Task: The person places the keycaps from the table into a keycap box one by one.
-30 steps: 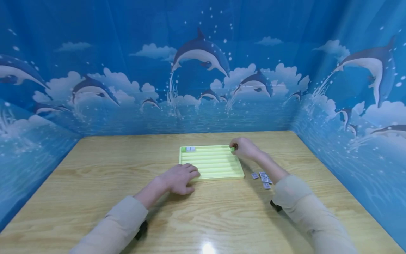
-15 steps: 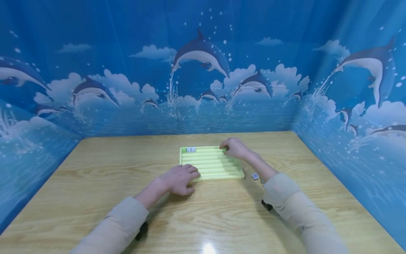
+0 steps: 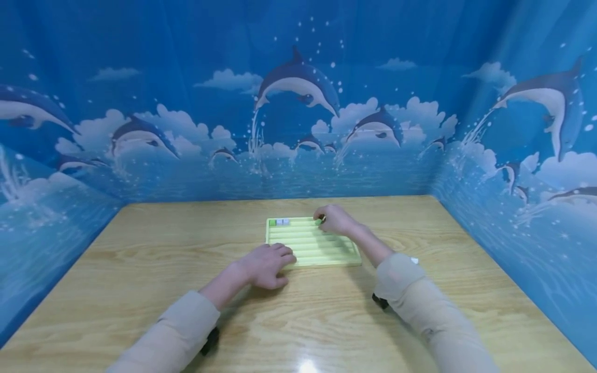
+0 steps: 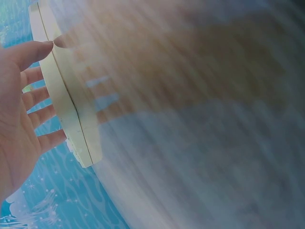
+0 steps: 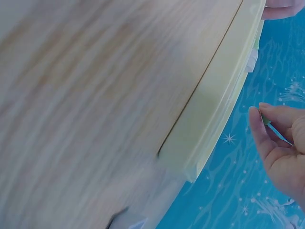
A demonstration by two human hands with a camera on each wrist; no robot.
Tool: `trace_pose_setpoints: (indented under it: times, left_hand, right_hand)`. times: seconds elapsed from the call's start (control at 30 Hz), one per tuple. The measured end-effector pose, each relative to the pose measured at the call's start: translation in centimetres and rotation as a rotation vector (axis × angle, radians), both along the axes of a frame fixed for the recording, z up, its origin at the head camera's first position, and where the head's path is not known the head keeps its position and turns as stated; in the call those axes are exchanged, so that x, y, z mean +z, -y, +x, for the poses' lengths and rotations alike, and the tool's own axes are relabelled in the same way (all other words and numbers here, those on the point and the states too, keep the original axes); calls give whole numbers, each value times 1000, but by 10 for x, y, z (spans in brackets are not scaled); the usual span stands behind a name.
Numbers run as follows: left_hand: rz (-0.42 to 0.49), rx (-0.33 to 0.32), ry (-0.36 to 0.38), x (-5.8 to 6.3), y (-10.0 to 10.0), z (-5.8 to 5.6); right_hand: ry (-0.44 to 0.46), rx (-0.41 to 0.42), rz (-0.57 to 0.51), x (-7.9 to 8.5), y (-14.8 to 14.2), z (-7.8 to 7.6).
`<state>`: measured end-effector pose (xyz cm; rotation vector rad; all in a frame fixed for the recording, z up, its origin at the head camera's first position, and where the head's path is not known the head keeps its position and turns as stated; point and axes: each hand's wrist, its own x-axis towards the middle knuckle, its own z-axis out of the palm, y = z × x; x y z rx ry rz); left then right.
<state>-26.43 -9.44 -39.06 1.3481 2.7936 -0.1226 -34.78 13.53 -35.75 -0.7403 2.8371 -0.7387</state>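
Note:
A pale green tray (image 3: 326, 258) with parallel ridges lies on the wooden table. My left hand (image 3: 266, 265) rests at its near left corner, fingers spread over the tray; in the left wrist view the thumb (image 4: 38, 51) touches its near side wall. Over the tray's far row, right of its middle, my right hand (image 3: 337, 219) pinches a small green tile (image 5: 266, 120) between thumb and fingertips. At the left end of that row sit a green tile (image 3: 272, 223) and two whitish tiles (image 3: 282, 221), side by side.
A white tile (image 3: 414, 260) shows beside the right sleeve (image 3: 401, 274), which covers the table there. In the right wrist view another tile (image 5: 132, 221) lies near the tray's corner. A blue dolphin-print curtain (image 3: 298, 166) borders the table at the back and sides.
My right hand has moved left along the tray's far row with the green tile. Its forearm now covers most of the loose tiles on the right. The left hand has stayed put.

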Motion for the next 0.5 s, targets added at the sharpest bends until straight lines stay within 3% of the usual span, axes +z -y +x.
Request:
trace_pose_setpoints:
  times: [0.2, 0.5]
  left_hand:
    - [-7, 1, -2, 0, 1, 0]
    - [2, -11, -20, -1, 1, -1]
  right_hand:
    - [-6, -14, 33, -3, 13, -8]
    - [-100, 24, 97, -7, 27, -22]
